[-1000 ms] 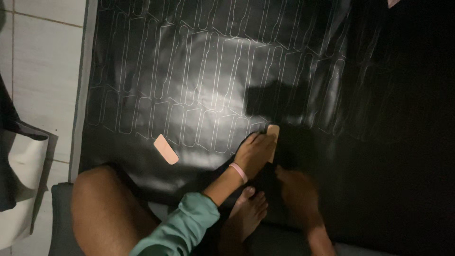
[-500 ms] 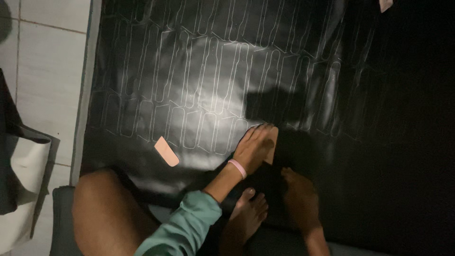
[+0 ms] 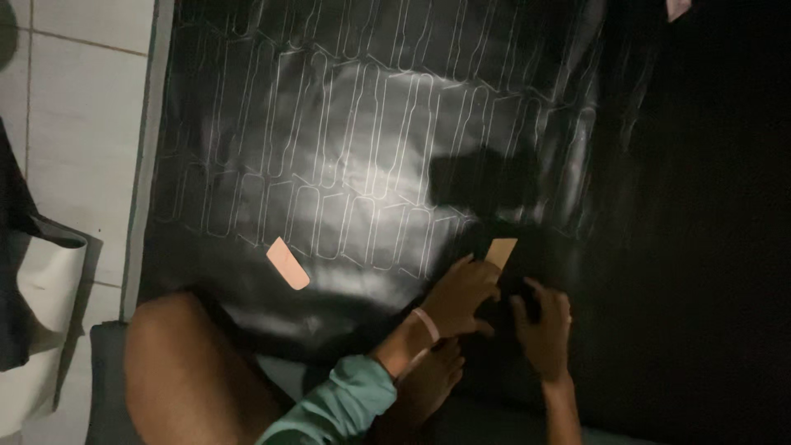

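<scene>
A large black sheet (image 3: 371, 156) marked with rows of pale traced outlines lies on the floor. My left hand (image 3: 463, 295), with a pink wristband and a teal sleeve, presses a small tan template piece (image 3: 501, 250) onto the sheet at the edge of the outlined area. My right hand (image 3: 544, 323) rests right beside it on the dark part of the sheet with its fingers curled. Whether it holds a marking tool is too dark to tell. A second, pink template piece (image 3: 287, 264) lies loose on the sheet to the left.
My bare knee (image 3: 189, 371) and foot (image 3: 428, 381) are at the sheet's near edge. White floor tiles (image 3: 74, 124) run along the left. A dark and white bag-like object (image 3: 33, 280) sits at the far left. Another small pink piece (image 3: 677, 8) is at the top right.
My left hand has shifted the tan template a little to the right and toward me. My right hand has come forward next to it.
</scene>
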